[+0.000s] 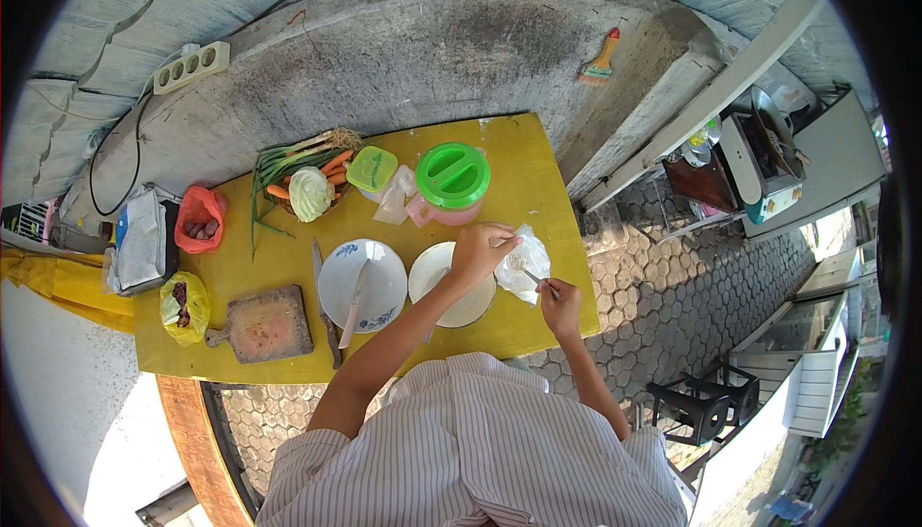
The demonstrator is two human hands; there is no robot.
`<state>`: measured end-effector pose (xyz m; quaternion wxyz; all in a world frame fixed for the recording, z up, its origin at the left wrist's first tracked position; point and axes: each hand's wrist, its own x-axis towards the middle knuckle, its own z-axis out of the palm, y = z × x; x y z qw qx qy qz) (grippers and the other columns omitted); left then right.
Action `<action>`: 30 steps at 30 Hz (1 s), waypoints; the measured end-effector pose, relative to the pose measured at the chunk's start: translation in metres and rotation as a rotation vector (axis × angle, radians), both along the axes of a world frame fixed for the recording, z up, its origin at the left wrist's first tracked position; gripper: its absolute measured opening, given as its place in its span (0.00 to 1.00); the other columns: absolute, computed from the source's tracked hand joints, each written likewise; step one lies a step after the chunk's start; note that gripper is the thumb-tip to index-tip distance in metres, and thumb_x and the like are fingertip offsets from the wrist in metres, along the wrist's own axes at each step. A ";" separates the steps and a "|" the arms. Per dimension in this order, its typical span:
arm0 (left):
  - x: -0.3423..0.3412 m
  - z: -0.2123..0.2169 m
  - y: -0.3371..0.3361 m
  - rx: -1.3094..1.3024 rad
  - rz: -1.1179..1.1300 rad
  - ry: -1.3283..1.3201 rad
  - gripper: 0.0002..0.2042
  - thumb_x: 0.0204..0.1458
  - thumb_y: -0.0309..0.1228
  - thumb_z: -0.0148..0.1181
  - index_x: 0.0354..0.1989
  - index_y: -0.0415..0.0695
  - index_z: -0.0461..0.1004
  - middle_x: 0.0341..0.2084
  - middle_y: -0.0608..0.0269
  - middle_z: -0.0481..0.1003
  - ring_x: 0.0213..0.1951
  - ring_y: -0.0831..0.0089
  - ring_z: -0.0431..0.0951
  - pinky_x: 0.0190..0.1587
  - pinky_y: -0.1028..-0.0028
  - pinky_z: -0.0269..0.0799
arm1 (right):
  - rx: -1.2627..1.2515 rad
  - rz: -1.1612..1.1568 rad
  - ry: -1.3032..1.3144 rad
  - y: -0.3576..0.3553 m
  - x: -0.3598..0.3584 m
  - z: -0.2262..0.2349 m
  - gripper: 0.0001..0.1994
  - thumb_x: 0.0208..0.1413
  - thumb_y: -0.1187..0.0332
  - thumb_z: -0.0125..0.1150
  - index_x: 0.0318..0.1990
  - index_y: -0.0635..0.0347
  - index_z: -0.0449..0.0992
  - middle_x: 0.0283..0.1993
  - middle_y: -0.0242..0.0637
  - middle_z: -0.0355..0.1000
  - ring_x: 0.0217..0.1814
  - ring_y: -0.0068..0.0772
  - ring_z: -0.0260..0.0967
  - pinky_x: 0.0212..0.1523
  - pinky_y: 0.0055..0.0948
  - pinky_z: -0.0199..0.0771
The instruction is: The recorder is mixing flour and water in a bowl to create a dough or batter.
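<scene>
White bag (534, 251) near edge of table (530, 173)

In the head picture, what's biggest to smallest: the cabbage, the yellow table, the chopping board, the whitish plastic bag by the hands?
1. Yellow table
2. Chopping board
3. Whitish plastic bag, judging by what shows
4. Cabbage

Yellow table (240, 277), many colours
The jug (449, 215) is pink with a green lid (453, 173). Carrots (338, 159) are orange. One bowl (386, 279) is white with blue patterns. The plastic bag (526, 263) is see-through white. The shirt (461, 450) is white with dark stripes.
</scene>
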<state>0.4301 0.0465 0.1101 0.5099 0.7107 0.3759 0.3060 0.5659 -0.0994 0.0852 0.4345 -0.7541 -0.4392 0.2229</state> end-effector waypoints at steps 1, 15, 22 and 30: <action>0.005 0.001 0.002 0.126 -0.034 0.058 0.12 0.45 0.34 0.63 0.30 0.37 0.79 0.34 0.58 0.78 0.34 0.71 0.76 0.38 0.75 0.70 | 0.003 -0.018 0.021 0.000 -0.001 -0.001 0.07 0.48 0.75 0.53 0.22 0.66 0.75 0.17 0.46 0.67 0.18 0.29 0.66 0.22 0.28 0.62; 0.057 -0.026 0.032 0.306 -0.044 0.286 0.11 0.41 0.35 0.64 0.21 0.39 0.75 0.28 0.61 0.75 0.34 0.63 0.74 0.37 0.69 0.69 | 0.052 -0.169 0.047 -0.016 0.003 -0.016 0.09 0.48 0.72 0.53 0.22 0.68 0.75 0.15 0.44 0.66 0.17 0.27 0.65 0.22 0.28 0.61; 0.038 -0.016 0.026 0.260 -0.100 0.126 0.14 0.42 0.37 0.66 0.23 0.37 0.77 0.26 0.58 0.76 0.31 0.65 0.76 0.34 0.72 0.69 | 0.009 -0.197 0.067 -0.011 0.004 -0.012 0.08 0.48 0.74 0.53 0.22 0.68 0.74 0.16 0.43 0.67 0.19 0.26 0.66 0.23 0.27 0.63; 0.012 -0.001 0.021 0.280 -0.059 0.047 0.12 0.43 0.36 0.66 0.24 0.37 0.78 0.27 0.59 0.76 0.32 0.67 0.76 0.35 0.73 0.69 | -0.039 -0.102 0.003 -0.002 0.002 0.008 0.07 0.48 0.75 0.53 0.23 0.68 0.74 0.18 0.45 0.69 0.21 0.29 0.69 0.25 0.27 0.65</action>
